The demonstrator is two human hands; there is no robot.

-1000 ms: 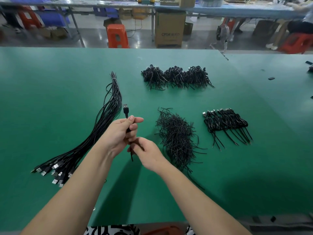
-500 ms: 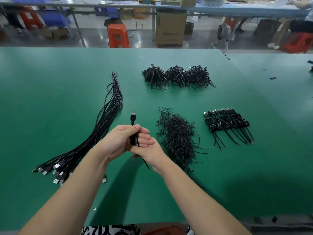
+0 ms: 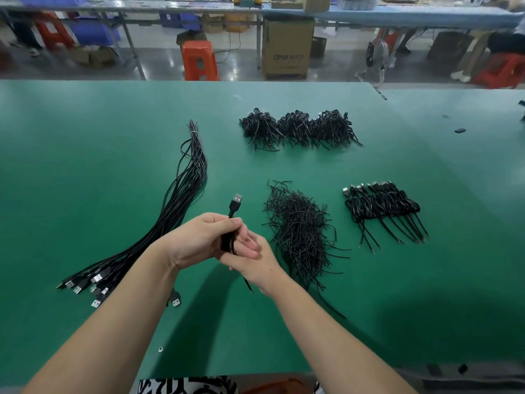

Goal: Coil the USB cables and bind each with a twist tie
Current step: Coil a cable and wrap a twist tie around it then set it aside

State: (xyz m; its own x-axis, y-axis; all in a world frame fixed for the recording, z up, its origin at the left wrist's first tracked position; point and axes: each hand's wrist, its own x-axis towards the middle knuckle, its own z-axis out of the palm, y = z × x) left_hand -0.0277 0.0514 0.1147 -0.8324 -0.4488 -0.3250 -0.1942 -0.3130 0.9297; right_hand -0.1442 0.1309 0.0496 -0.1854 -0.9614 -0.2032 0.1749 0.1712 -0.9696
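Both hands meet above the green table, near its middle; the left hand curls its fingers and thumb round a folded black USB cable, whose plug sticks up past the knuckles toward the far side; the right hand lies under and against the left, its fingers extended beneath the cable bundle, and whether it grips the cable cannot be told; a loose tail of the cable hangs below the right wrist. Compared with a second ago, the hands have closed up on each other, the cable shows more folds inside the left fist, and the trailing end under the hands is shorter; the plug now tilts a little to the right.

To the left lies a long bundle of uncoiled cables, its plugs fanned out at the near end; just right of the hands sits a heap of twist ties; further right, a row of finished coils; at the far side, three dark heaps of bound cables. Beyond the table a cardboard box carries print too blurred to read with certainty; an orange stool stands to its left.
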